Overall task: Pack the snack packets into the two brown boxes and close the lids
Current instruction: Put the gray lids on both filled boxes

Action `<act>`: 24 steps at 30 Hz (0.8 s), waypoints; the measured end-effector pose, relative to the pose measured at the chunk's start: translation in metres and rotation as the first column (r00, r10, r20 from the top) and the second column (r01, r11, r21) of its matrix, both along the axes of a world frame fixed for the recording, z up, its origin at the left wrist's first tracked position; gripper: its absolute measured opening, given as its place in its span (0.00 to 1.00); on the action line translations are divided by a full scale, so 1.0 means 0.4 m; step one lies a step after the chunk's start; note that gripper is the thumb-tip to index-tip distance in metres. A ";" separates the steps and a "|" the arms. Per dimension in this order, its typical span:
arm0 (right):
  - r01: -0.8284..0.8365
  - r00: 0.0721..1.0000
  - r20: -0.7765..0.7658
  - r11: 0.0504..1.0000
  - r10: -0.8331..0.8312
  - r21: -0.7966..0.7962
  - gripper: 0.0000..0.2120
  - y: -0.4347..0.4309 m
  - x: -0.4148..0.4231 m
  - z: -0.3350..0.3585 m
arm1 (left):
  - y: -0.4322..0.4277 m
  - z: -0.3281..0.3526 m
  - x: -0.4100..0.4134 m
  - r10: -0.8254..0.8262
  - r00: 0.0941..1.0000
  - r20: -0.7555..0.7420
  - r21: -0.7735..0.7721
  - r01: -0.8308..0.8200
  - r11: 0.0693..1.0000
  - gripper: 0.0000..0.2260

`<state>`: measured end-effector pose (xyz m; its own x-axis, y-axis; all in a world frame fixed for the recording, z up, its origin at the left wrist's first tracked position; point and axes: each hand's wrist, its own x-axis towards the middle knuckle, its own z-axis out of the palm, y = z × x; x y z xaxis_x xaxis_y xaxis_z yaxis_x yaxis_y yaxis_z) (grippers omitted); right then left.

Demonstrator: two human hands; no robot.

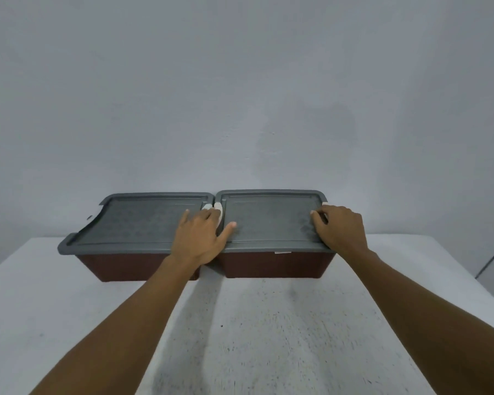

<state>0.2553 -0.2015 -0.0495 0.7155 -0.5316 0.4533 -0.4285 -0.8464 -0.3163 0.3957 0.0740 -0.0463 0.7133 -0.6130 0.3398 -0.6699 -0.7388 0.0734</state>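
Two brown boxes stand side by side at the far edge of the table, the left box and the right box. A grey lid covers each: the left lid and the right lid. My left hand lies flat over the gap between the boxes, thumb on the right lid, fingers by the white clips. My right hand rests on the right lid's right edge with fingers bent over the rim. No snack packets are visible.
The boxes sit on a white speckled table against a plain grey wall. The table's right edge drops off near a dark line at the far right.
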 end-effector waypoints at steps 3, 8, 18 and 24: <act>-0.109 0.994 -0.011 0.992 0.108 -0.063 0.23 0.072 -0.010 -0.008 | 0.100 -0.017 0.023 -0.006 0.999 0.050 -0.006 0.007 1.000 0.33; -0.212 0.977 -0.067 0.959 0.203 -0.187 0.21 0.219 0.018 -0.043 | 0.193 -0.045 0.062 0.083 0.990 0.111 -0.031 -0.080 0.996 0.27; -0.173 0.980 0.043 0.940 0.194 -0.293 0.15 0.228 0.044 -0.067 | 0.179 -0.054 0.076 0.115 0.981 0.154 -0.050 -0.108 0.993 0.23; -0.068 0.998 -0.037 0.961 0.060 -0.267 0.20 0.281 0.040 -0.066 | 0.199 -0.037 0.075 0.031 0.999 -0.013 0.000 -0.031 1.000 0.29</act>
